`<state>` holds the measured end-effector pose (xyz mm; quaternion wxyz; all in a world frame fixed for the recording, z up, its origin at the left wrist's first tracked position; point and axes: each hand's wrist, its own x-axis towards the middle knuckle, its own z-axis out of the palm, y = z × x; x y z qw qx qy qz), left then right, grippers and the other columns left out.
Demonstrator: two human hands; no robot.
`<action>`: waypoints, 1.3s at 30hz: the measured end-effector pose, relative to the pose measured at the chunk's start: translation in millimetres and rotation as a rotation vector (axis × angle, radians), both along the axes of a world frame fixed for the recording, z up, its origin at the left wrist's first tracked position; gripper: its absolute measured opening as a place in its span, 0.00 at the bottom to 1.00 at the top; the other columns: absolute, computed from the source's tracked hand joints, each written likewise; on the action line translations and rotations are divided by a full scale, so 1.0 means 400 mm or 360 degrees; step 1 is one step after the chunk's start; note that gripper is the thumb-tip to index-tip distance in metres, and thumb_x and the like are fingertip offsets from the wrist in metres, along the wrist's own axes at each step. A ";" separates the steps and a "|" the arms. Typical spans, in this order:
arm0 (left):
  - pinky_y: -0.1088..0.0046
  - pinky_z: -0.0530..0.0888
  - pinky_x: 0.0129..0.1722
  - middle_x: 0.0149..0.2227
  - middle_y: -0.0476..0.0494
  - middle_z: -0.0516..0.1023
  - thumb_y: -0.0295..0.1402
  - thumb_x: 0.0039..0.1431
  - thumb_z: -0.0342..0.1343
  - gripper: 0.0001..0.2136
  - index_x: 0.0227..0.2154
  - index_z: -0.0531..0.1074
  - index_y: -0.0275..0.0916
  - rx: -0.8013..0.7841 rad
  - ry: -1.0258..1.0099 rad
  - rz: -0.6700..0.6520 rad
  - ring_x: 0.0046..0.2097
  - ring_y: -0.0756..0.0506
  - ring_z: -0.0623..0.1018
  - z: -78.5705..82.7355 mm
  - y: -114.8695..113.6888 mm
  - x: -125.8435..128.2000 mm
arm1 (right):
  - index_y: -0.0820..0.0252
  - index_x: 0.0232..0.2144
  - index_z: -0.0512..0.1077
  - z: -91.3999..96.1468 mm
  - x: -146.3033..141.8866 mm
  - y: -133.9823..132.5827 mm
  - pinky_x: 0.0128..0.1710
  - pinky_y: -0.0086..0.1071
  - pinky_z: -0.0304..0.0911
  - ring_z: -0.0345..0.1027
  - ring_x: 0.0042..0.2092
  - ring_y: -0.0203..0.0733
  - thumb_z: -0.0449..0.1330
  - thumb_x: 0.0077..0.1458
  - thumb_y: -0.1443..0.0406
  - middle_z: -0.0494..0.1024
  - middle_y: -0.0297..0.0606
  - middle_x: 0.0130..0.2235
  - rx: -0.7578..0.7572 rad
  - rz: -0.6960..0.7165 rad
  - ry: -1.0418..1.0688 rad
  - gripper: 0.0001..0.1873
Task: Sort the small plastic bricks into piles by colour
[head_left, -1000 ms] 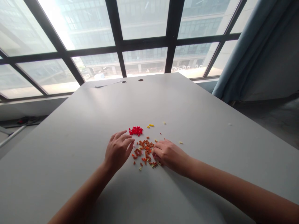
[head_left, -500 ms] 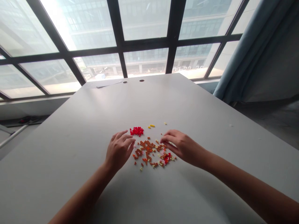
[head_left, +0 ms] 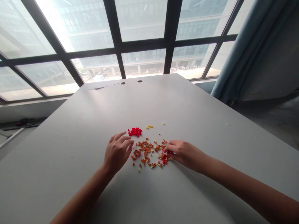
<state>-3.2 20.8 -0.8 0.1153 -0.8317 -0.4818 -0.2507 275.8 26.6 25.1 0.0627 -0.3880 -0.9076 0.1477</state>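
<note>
Brown bricks (head_left: pixel 147 148), probably light, stiff and best pinched by their sides, lie on the table (head_left: pixel 149 104) between the loosely spread left hand (head_left: pixel 117 151) and curled right hand (head_left: pixel 185 151) (gripping or not, I can't tell).

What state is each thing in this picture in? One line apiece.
Red pile, heaped close together
Brown pieces, loosely scattered
Yellow pieces, lying loose beyond the brown pieces
Left hand, open, beside the red pile
Right hand, at the pieces, grip unclear
Curtain, hanging gathered
</note>
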 end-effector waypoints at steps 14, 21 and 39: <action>0.57 0.69 0.48 0.38 0.43 0.80 0.27 0.58 0.53 0.07 0.34 0.76 0.41 0.0003 0.0004 0.0014 0.51 0.38 0.74 0.000 0.001 -0.001 | 0.60 0.30 0.76 -0.001 0.000 0.024 0.35 0.27 0.62 0.71 0.34 0.37 0.58 0.54 0.70 0.78 0.39 0.33 -0.0293 -0.0061 0.0167 0.06; 0.57 0.69 0.48 0.38 0.44 0.80 0.27 0.58 0.54 0.06 0.34 0.76 0.40 0.0014 0.0008 -0.0006 0.51 0.38 0.74 0.000 0.001 -0.002 | 0.61 0.26 0.75 0.030 -0.033 0.036 0.34 0.26 0.61 0.71 0.34 0.37 0.60 0.48 0.75 0.79 0.38 0.31 -0.0321 -0.0086 -0.0093 0.07; 0.57 0.69 0.48 0.37 0.45 0.80 0.26 0.58 0.54 0.07 0.33 0.76 0.40 0.0032 0.0011 0.0026 0.51 0.38 0.74 0.000 0.006 -0.006 | 0.64 0.29 0.75 0.033 -0.101 0.116 0.32 0.26 0.57 0.66 0.29 0.34 0.58 0.52 0.73 0.77 0.38 0.30 0.0070 0.0110 0.0130 0.06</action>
